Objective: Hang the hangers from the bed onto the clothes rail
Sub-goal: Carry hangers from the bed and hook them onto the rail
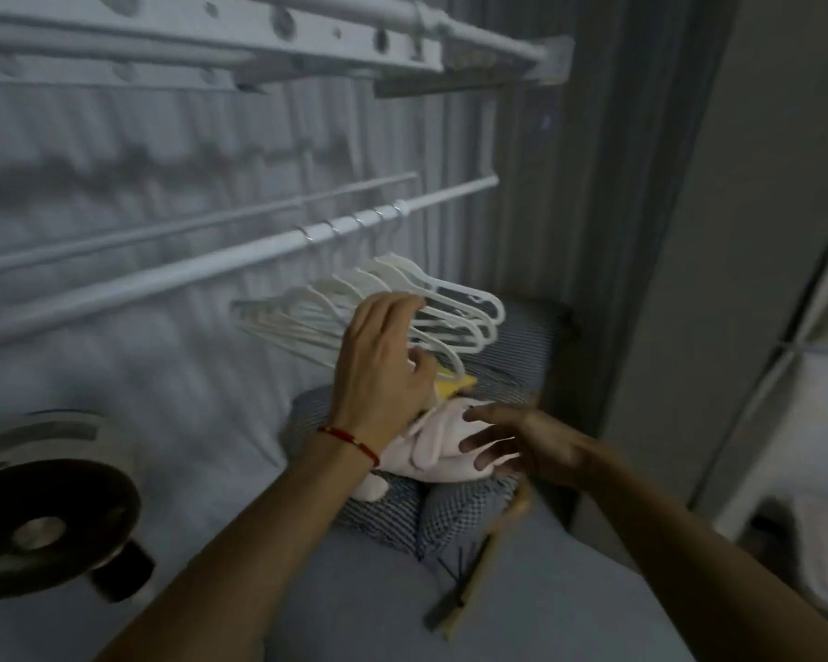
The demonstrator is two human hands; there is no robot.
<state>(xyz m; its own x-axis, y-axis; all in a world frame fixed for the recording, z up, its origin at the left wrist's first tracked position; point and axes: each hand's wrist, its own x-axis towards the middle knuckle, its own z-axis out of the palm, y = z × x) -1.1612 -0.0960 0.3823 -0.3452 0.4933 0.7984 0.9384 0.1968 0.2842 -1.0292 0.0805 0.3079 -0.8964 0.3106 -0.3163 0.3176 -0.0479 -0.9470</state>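
Several white plastic hangers (455,308) hang by their hooks on the white clothes rail (173,277), bunched near its right end. My left hand (381,360), with a red thread bracelet at the wrist, reaches up against the hangers with relaxed fingers lying over their lower bars. Lower and to the right, my right hand (512,444) is blurred, its fingers spread, hovering over a pink plush toy (431,446) and holding nothing.
The plush toy and a yellow item (452,389) lie on checked pillows (450,513) at the head of the bed (378,609). A wooden-handled brush (474,580) lies on the sheet. A round fan (44,508) sits at left. White drying-rack bars (259,35) run overhead.
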